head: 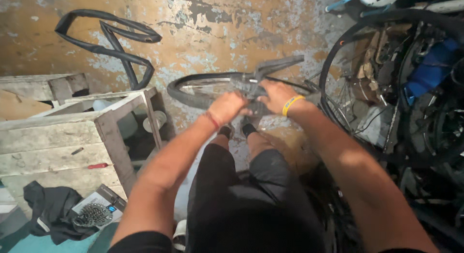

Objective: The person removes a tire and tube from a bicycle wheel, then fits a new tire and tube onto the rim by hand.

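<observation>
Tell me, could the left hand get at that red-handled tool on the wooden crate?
Probably yes. The left hand is on the wheel now, but the red-handled tool lies bare on the crate on that same side, with nothing covering it.

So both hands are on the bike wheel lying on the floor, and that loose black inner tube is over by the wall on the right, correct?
Not quite. In the head view both hands, left hand and right hand, are at the bike wheel on the floor, but the loose black inner tube lies on the left, beyond the wooden crate.
</observation>
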